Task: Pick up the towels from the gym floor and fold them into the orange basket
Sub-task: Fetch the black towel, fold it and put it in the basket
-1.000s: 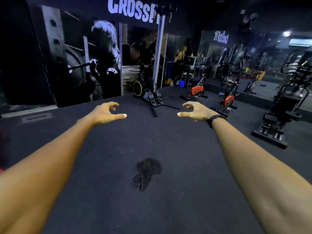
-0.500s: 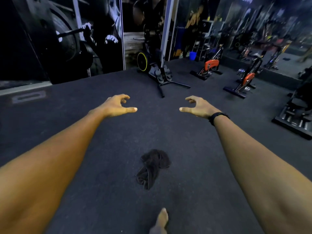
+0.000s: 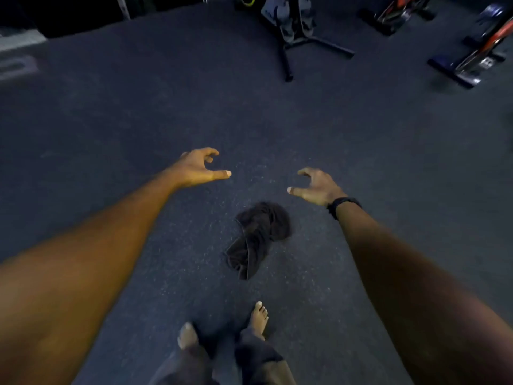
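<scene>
- left hand [image 3: 198, 168] out in front, above the floor, holding nothing: thumb straight and pointing toward the other hand, fingers loosely hooked, palm down
- right hand [image 3: 316, 186] mirrors it, also holding nothing: thumb pointing inward, fingers loosely curled
- black wristband [image 3: 344, 204] on the right wrist
- clear gap between the two hands; bare forearms run back to the lower corners of the view
- towel [image 3: 259, 236], dark, crumpled in a heap on the floor, below and between the hands, closer to the right one; neither hand touches it
- towel is bunched at its far end and trails to a narrower tail toward the person
- two bare feet near the bottom edge, right foot [image 3: 258, 318] ahead of left foot [image 3: 187, 335], both just short of the towel; dark trouser legs [image 3: 249, 359] below them
- gym floor [image 3: 111, 120] is dark speckled matting
- far side: machine base [image 3: 294, 31] with splayed black legs at top centre, well apart from the towel
- exercise bikes [image 3: 477, 51] with orange frames at top right, blurred
- orange basket does not show in this view
</scene>
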